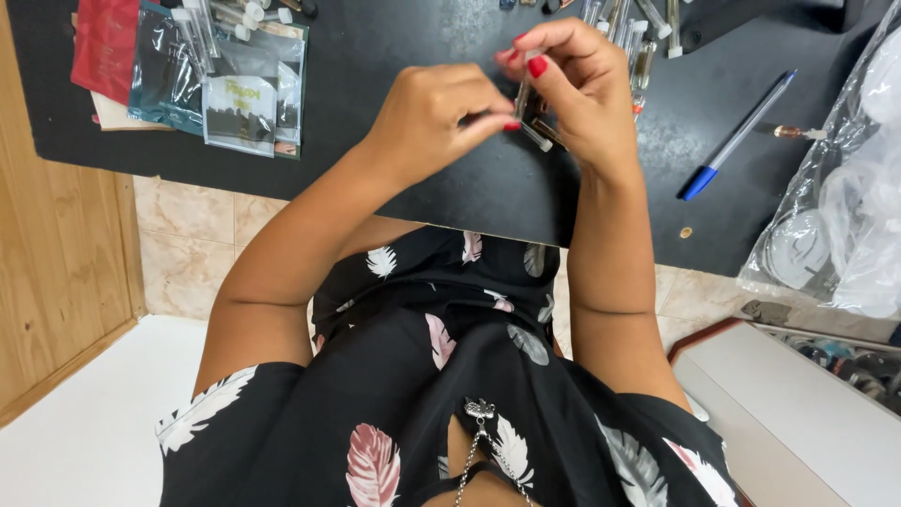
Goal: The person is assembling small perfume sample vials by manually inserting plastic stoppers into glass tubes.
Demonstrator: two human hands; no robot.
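Observation:
Over the near edge of a black table [394, 52], both my hands meet around small glass vials. My right hand [572, 89] pinches a thin clear vial [522, 92] upright between thumb and forefinger and also holds another slim vial [545, 131] lower in its fingers. My left hand [436, 113] is closed, its fingertips gripping the end of a small white-capped vial [535, 138] beside the right hand. The two hands touch at the vials.
More small vials [638, 38] lie behind my right hand. Clear plastic sachets [239, 80] and a red pouch [105, 42] sit at the left. A blue pen [737, 139] lies to the right, near a large clear plastic bag [840, 207]. A white box [798, 404] stands below it.

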